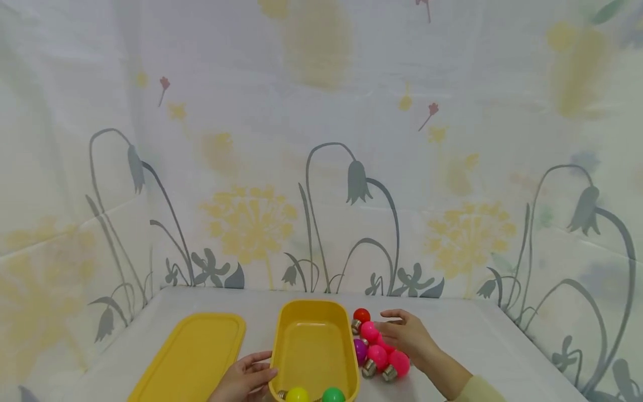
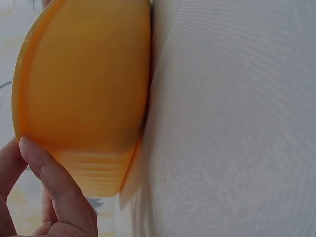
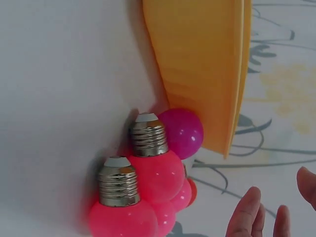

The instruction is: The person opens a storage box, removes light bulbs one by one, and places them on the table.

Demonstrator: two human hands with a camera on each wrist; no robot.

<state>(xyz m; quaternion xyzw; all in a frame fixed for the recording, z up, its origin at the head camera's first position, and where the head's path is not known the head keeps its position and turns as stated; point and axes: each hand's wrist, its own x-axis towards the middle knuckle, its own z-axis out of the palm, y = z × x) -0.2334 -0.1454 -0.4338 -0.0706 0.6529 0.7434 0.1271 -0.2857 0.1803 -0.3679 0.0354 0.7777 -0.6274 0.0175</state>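
Observation:
My left hand (image 1: 246,378) pinches the left rim of a yellow plastic box (image 1: 315,311); in the left wrist view its fingertips sit on the rim. Inside the box's near end lie a yellow light bulb (image 1: 298,395) and a green bulb (image 1: 334,395). Against the box's right side is a cluster of round bulbs with silver screw bases: a red bulb (image 1: 361,315), a purple bulb (image 3: 182,133) and several pink bulbs (image 1: 399,363). Over the far right of this cluster is my right hand (image 1: 408,336), fingers loosely spread and holding nothing.
A flat yellow lid (image 1: 193,354) lies on the white table (image 1: 452,318) to the left of the box. Behind and at both sides hangs a pale cloth (image 1: 382,234) printed with flowers.

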